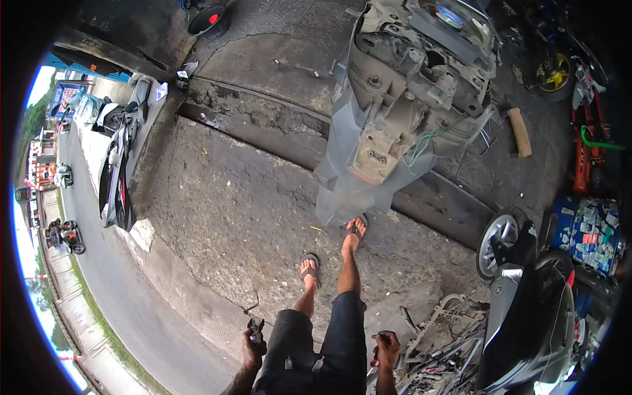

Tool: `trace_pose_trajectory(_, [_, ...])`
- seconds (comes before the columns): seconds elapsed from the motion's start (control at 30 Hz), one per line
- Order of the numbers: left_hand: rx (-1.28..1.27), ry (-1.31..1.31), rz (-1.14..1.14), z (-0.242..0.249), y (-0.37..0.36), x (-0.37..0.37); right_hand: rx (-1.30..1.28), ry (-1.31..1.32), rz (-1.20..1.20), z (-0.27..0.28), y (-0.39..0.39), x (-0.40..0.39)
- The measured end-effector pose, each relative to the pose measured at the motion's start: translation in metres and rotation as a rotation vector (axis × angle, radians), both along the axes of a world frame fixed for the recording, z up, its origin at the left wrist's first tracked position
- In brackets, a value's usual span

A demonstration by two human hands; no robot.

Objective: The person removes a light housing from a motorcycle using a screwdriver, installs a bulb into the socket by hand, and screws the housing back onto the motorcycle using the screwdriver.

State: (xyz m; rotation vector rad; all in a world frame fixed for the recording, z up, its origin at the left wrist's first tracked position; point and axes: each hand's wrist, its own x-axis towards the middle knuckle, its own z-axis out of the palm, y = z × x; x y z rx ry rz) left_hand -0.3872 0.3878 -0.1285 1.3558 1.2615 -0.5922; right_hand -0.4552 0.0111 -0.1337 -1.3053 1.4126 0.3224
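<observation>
The left hand (253, 347) hangs at the person's side, fingers curled round a small dark metal tool (255, 327), seemingly pliers, whose tips point up just above the knuckles. The right hand (386, 347) hangs on the other side, fingers bent loosely inward; something reddish shows by it, but whether it is gripped cannot be told. Between the hands are dark shorts (329, 349) and bare legs ending in flip-flops (310, 264) on rough, cracked concrete floor (237, 217). Just ahead of the feet stands a stripped scooter (401, 99), its grey plastic panels dusty and angular, with bare frame metal and a thin green wire exposed. A shallow channel (263, 115) runs across the floor beneath it. Near the right hand lies a heap of bent scrap metal (441, 342), and beside that a glossy black scooter (526, 316) with a spoked alloy wheel. A wooden block (520, 131) lies farther off.
</observation>
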Motion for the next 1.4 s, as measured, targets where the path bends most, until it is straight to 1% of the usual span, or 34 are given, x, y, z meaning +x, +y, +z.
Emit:
trace_pose_trajectory(0.07, [0.091, 0.027, -0.042, -0.003, -0.011, -0.008, 0.009, 0.034, -0.063, -0.003, -0.014, 0.011])
trace_pose_trajectory(0.1, [0.341, -0.316, -0.626, -0.004, -0.028, -0.003, 0.023, 0.031, -0.054, -0.009, -0.023, 0.011])
trace_pose_trajectory(0.13, [0.852, -0.643, -1.077, -0.005, -0.046, 0.004, 0.018, 0.017, -0.060, -0.013, -0.031, 0.013])
trace_pose_trajectory(0.17, [0.856, -0.623, -1.083, -0.010, -0.047, 0.001, 0.015, 0.019, -0.066, -0.013, -0.039, 0.009])
trace_pose_trajectory(0.2, [0.729, -0.488, -1.092, -0.015, -0.041, -0.009, 0.016, 0.014, -0.041, -0.006, -0.048, 0.020])
trace_pose_trajectory(0.27, [0.265, -0.210, -0.782, 0.012, -0.067, 0.025, 0.022, 0.017, -0.078, -0.005, -0.061, 0.033])
trace_pose_trajectory(0.3, [0.115, -0.048, -0.614, 0.027, -0.081, 0.045, 0.009, -0.008, -0.120, -0.001, -0.068, 0.039])
trace_pose_trajectory(0.33, [0.233, -0.180, -0.749, 0.034, -0.095, 0.059, 0.007, 0.001, -0.097, 0.002, -0.075, 0.047])
trace_pose_trajectory(0.43, [0.068, -0.002, -0.162, 0.061, -0.141, 0.123, -0.018, -0.033, -0.052, 0.004, -0.091, 0.065])
trace_pose_trajectory(0.47, [0.092, -0.032, -0.222, 0.066, -0.146, 0.132, -0.014, -0.051, -0.066, 0.004, -0.095, 0.071])
trace_pose_trajectory(0.5, [0.010, -0.098, -0.181, 0.071, -0.152, 0.145, -0.015, -0.050, -0.048, 0.010, -0.101, 0.084])
trace_pose_trajectory(0.53, [-0.003, -0.141, -0.183, 0.071, -0.154, 0.151, -0.019, -0.073, -0.028, 0.018, -0.105, 0.101])
trace_pose_trajectory(0.57, [-0.069, -0.230, -0.166, 0.082, -0.167, 0.170, -0.025, -0.092, -0.005, 0.030, -0.111, 0.113])
trace_pose_trajectory(0.63, [-0.074, -0.288, -0.203, 0.103, -0.188, 0.204, -0.028, -0.166, -0.031, 0.043, -0.119, 0.138])
trace_pose_trajectory(0.67, [-0.092, -0.355, -0.215, 0.102, -0.189, 0.209, -0.048, -0.172, -0.050, 0.047, -0.122, 0.148])
trace_pose_trajectory(0.7, [-0.100, -0.383, -0.203, 0.105, -0.196, 0.219, -0.045, -0.191, -0.034, 0.047, -0.124, 0.160])
trace_pose_trajectory(0.77, [-0.106, -0.427, -0.194, 0.119, -0.215, 0.242, -0.068, -0.312, -0.002, 0.057, -0.139, 0.175])
trace_pose_trajectory(0.8, [-0.147, -0.449, -0.206, 0.122, -0.220, 0.252, -0.070, -0.340, -0.008, 0.065, -0.145, 0.189])
trace_pose_trajectory(0.83, [-0.098, -0.448, -0.240, 0.128, -0.230, 0.262, -0.066, -0.361, -0.008, 0.074, -0.149, 0.204])
trace_pose_trajectory(0.87, [-0.088, -0.532, -0.254, 0.134, -0.245, 0.274, -0.065, -0.413, 0.016, 0.083, -0.153, 0.220])
trace_pose_trajectory(0.9, [-0.109, -0.483, -0.268, 0.133, -0.247, 0.280, -0.063, -0.458, 0.035, 0.094, -0.155, 0.231])
trace_pose_trajectory(0.93, [-0.106, -0.514, -0.284, 0.135, -0.254, 0.287, -0.061, -0.452, 0.051, 0.100, -0.158, 0.241])
trace_pose_trajectory(1.0, [-0.093, -0.614, -0.346, 0.117, -0.262, 0.295, -0.029, -0.540, 0.052, 0.110, -0.163, 0.264])
trace_pose_trajectory(1.03, [-0.105, -0.616, -0.337, 0.115, -0.269, 0.300, -0.041, -0.539, 0.060, 0.117, -0.163, 0.275])
trace_pose_trajectory(1.1, [-0.197, -0.659, -0.347, 0.110, -0.280, 0.311, 0.014, -0.656, 0.104, 0.129, -0.160, 0.299])
trace_pose_trajectory(1.13, [-0.196, -0.651, -0.398, 0.094, -0.282, 0.314, -0.001, -0.656, 0.108, 0.138, -0.155, 0.314])
trace_pose_trajectory(1.17, [-0.210, -0.653, -0.395, 0.090, -0.286, 0.320, 0.027, -0.665, 0.153, 0.149, -0.148, 0.330])
trace_pose_trajectory(1.2, [-0.150, -0.683, -0.468, 0.086, -0.291, 0.325, 0.056, -0.668, 0.198, 0.157, -0.141, 0.344])
trace_pose_trajectory(1.23, [-0.090, -0.708, -0.543, 0.081, -0.297, 0.328, 0.053, -0.670, 0.226, 0.159, -0.134, 0.357])
trace_pose_trajectory(1.37, [-0.044, -0.733, -0.590, 0.060, -0.313, 0.345, 0.039, -0.626, 0.279, 0.159, -0.109, 0.402])
trace_pose_trajectory(1.4, [-0.030, -0.699, -0.630, 0.068, -0.316, 0.348, 0.033, -0.612, 0.272, 0.154, -0.104, 0.408])
